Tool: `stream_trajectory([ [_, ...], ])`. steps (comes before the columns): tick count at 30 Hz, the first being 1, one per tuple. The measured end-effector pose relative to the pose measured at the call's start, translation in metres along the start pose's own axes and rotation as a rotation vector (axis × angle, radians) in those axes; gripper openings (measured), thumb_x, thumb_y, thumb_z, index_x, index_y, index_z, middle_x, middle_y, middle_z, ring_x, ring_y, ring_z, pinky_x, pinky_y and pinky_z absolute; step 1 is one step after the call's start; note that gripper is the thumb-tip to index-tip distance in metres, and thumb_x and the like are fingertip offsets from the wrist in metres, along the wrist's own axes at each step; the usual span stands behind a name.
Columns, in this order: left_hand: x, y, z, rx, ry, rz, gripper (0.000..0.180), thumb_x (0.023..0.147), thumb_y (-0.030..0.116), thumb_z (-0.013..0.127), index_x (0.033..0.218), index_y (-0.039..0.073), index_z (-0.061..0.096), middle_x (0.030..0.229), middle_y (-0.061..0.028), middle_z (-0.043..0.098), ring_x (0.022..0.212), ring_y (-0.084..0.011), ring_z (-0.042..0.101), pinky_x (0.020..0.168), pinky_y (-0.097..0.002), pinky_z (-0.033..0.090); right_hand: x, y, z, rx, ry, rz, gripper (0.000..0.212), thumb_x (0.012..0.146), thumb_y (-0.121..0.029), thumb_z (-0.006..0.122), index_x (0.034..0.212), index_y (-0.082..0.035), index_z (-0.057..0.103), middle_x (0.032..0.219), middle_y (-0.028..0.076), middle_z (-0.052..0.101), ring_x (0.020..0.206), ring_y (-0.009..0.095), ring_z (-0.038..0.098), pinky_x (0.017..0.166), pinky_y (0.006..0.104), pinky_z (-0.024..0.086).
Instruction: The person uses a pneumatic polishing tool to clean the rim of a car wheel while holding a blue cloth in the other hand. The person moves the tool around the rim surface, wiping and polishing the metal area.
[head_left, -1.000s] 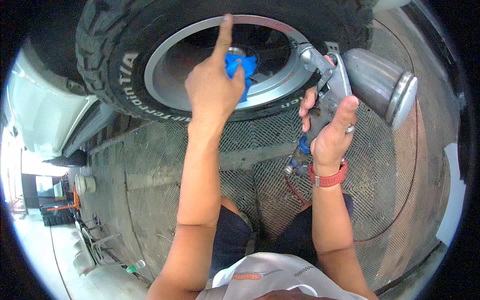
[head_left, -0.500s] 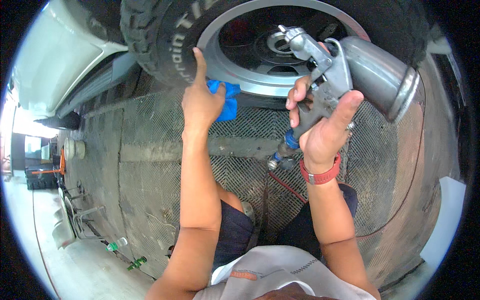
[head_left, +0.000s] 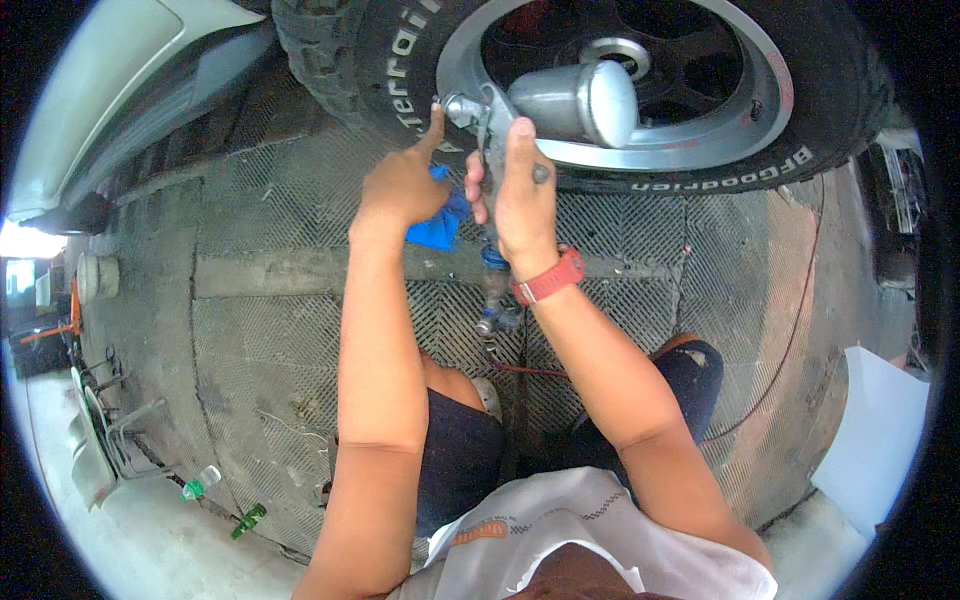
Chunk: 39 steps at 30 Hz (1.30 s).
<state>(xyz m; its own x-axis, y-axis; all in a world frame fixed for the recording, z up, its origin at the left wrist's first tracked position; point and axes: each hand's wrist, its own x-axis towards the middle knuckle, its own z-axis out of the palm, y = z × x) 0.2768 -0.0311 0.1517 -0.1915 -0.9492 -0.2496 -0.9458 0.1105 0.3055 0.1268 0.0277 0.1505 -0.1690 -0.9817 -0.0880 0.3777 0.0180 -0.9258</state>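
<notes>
My right hand [head_left: 515, 190] grips a metal spray gun [head_left: 490, 115] with a silver cup [head_left: 580, 100] on top, its nozzle pointing left at the tyre. A red band sits on that wrist. My left hand [head_left: 400, 185] holds a blue cloth [head_left: 440, 220] in its palm, with the forefinger stretched up to the gun's nozzle beside the tyre's sidewall. Just above both hands stands a big off-road tyre [head_left: 390, 70] on a silver alloy rim [head_left: 700, 150]. A blue fitting and red hose [head_left: 495, 325] hang from the gun's handle.
I crouch on a grey metal grate floor [head_left: 260, 350]. A pale vehicle body panel [head_left: 110, 90] curves at upper left. A red hose [head_left: 790, 330] trails across the right. Green bottles [head_left: 245, 520] lie at lower left; a white sheet [head_left: 870, 440] lies at right.
The view has shifted so the wheel now sits to the right. The spray gun has swung left and down to the rim's edge, and my left forefinger has come up to its nozzle.
</notes>
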Motion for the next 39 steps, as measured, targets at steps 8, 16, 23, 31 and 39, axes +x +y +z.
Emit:
stream_trajectory([
  [8,0.014,0.0,0.012,0.043,-0.033,0.074,0.117,0.092,0.029,0.077,0.176,0.025,-0.005,0.125,-0.0307,0.074,0.116,-0.0503,0.071,0.102,-0.0537,0.057,0.009,0.069,-0.029,-0.042,0.241,0.18,0.071,0.113,-0.067,0.04,0.089,-0.004,0.061,0.066,0.003,0.056,0.052,0.013,0.055,0.042,0.0288,0.042],
  [16,0.024,0.011,0.025,0.033,-0.021,0.07,0.111,0.096,0.031,0.07,0.175,0.018,-0.006,0.126,-0.0296,0.075,0.116,-0.0488,0.072,0.104,-0.0562,0.056,0.018,0.115,-0.088,-0.11,0.541,0.24,0.074,0.111,-0.069,0.039,0.089,-0.003,0.061,0.067,0.005,0.057,0.051,0.017,0.056,0.041,0.0316,0.041],
  [23,0.028,0.013,0.026,0.003,-0.03,0.071,0.113,0.095,0.031,0.071,0.175,0.017,-0.007,0.126,-0.0317,0.074,0.118,-0.0506,0.071,0.106,-0.056,0.055,0.016,0.119,-0.151,-0.099,0.814,0.168,0.07,0.11,-0.07,0.043,0.105,-0.003,0.061,0.068,0.005,0.058,0.05,0.015,0.055,0.039,0.0306,0.043],
  [31,0.027,0.016,0.023,-0.005,-0.046,0.048,0.112,0.095,0.03,0.07,0.175,0.016,-0.007,0.129,-0.0308,0.073,0.121,-0.0491,0.071,0.107,-0.0554,0.055,0.023,0.101,-0.142,-0.033,0.686,0.24,0.071,0.108,-0.074,0.044,0.11,-0.005,0.061,0.07,0.004,0.057,0.052,0.016,0.056,0.041,0.0317,0.041],
  [39,0.03,0.007,0.027,-0.03,-0.015,0.127,0.117,0.093,0.028,0.072,0.171,0.008,-0.012,0.126,-0.0388,0.07,0.118,-0.0556,0.068,0.106,-0.0566,0.054,0.021,0.091,-0.062,0.103,0.304,0.275,0.072,0.11,-0.071,0.041,0.087,-0.005,0.06,0.066,0.004,0.057,0.051,0.017,0.057,0.04,0.0325,0.04],
])
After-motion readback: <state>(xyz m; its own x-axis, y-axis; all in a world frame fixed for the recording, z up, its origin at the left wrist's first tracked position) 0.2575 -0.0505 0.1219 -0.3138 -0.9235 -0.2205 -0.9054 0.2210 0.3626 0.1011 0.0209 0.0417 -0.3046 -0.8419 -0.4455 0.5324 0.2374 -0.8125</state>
